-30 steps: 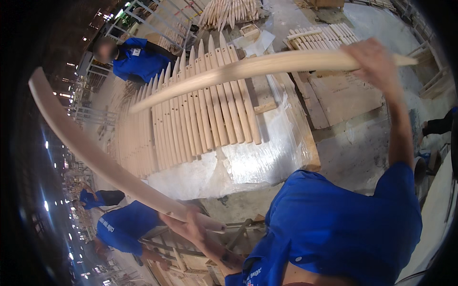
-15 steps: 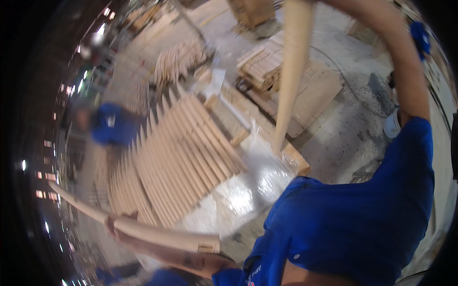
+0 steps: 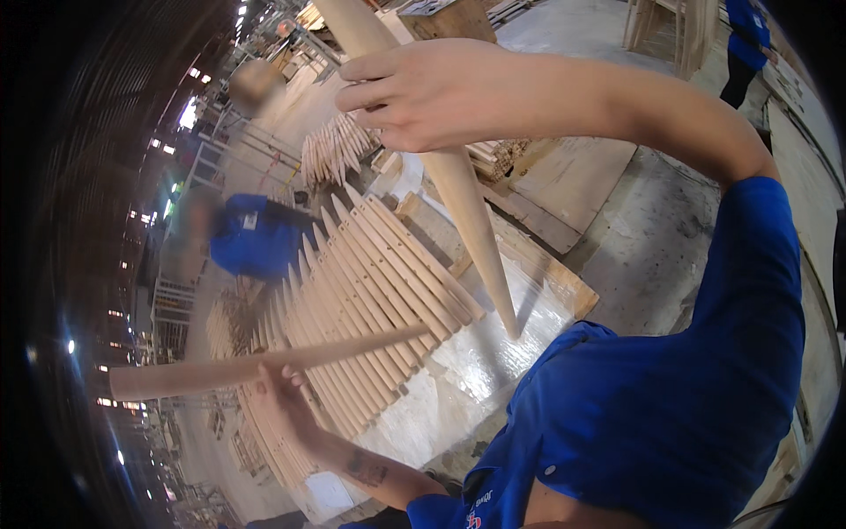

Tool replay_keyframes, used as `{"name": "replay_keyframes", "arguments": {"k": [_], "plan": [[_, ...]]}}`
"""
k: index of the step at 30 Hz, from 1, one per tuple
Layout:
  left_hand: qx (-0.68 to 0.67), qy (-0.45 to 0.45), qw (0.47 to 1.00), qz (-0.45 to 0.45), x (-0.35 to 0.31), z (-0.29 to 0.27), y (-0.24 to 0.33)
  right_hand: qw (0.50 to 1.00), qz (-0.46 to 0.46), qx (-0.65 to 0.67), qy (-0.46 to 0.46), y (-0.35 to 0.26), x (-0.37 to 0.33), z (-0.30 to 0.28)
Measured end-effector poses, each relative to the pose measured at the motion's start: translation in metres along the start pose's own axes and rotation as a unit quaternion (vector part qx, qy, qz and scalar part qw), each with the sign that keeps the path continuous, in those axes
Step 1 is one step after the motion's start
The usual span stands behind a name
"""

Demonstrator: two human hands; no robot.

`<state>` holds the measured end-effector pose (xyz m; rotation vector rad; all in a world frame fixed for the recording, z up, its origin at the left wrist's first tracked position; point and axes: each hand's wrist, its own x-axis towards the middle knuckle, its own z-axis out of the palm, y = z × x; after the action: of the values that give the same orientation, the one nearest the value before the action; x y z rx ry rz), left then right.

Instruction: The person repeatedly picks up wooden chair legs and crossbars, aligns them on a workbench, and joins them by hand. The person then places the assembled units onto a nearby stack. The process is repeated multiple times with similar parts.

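My right hand [image 3: 432, 93] is raised, its fingers wrapped round a tapered wooden leg [image 3: 467, 207]. This leg slants with its pointed end down, close over the plastic-wrapped surface [image 3: 458, 366]; I cannot tell whether the tip touches. Lower left, my left hand [image 3: 286, 401] supports a second tapered wooden leg [image 3: 194, 375] with bent fingers. It lies nearly level and slightly blurred, wide end to the left and thin end to the right. Beneath and beyond it, many similar legs [image 3: 379, 273] lie side by side in a row, pointed ends away from me.
A co-worker in a blue shirt [image 3: 251, 234] stands beyond the row. Behind are a pile of wooden pieces [image 3: 335, 150], a cardboard sheet [image 3: 573, 185] and a wooden box [image 3: 449, 19]. Another person in blue [image 3: 747, 35] is at the far right.
The left-hand leg has been turned round: its wide end pointed right and now points left. My right hand has come down into view, and its leg leans more.
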<state>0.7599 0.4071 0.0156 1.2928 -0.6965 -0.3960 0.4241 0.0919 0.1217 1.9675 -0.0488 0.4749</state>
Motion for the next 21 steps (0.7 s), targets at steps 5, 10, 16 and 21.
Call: {"name": "replay_keyframes", "arguments": {"k": [5, 10, 16, 21], "plan": [[0.086, -0.08, 0.993, 0.0, -0.004, 0.046, -0.019, 0.984, 0.051, 0.093, 0.141, -0.012, 0.003, 0.006], [0.081, -0.139, 0.987, 0.005, 0.002, 0.068, -0.012, 0.884, 0.222, 0.38, 0.159, -0.035, -0.013, -0.011], [0.068, -0.169, 0.982, 0.057, 0.024, 0.068, -0.032, 0.253, 0.388, 0.873, 0.154, -0.244, -0.091, 0.084], [0.119, -0.216, 0.967, 0.056, 0.039, 0.08, -0.047, 0.197, 0.399, 0.896, -0.003, -0.315, -0.084, 0.069]]}}
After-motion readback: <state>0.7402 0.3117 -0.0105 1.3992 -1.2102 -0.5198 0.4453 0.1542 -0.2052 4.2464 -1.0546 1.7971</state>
